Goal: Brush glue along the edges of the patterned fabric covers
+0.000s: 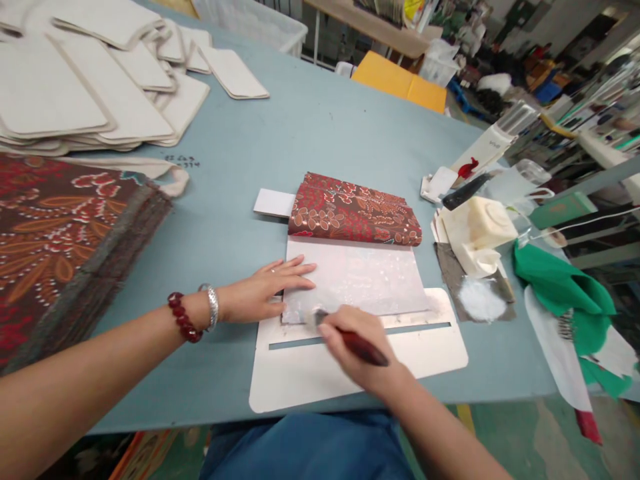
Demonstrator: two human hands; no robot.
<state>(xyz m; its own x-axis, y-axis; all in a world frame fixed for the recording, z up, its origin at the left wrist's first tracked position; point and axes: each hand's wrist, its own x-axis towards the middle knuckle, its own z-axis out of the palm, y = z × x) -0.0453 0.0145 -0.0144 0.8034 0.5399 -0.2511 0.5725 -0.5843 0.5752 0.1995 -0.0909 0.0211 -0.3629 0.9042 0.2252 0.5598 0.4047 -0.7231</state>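
Observation:
A patterned red-brown cloth (355, 212) lies folded at the middle of the table, its pale underside (355, 273) facing up towards me. Under its near edge is a white board (360, 367) with a long narrow slot. A white strip (273, 202) sticks out to the left of the fold. My left hand (270, 288) lies flat with fingers spread, fingertips on the left edge of the pale side. In my right hand (359, 343) is a dark-handled brush, its blurred tip at the cloth's near left corner.
White padded panels (75, 87) are piled at the back left, above a stack of patterned cloth (65, 247). On the right are a cream container (483, 223), white powdery material (483, 299), green cloth (565, 287) and a clear-topped dispenser (490, 147). A yellow folder (400, 81) lies at the far edge.

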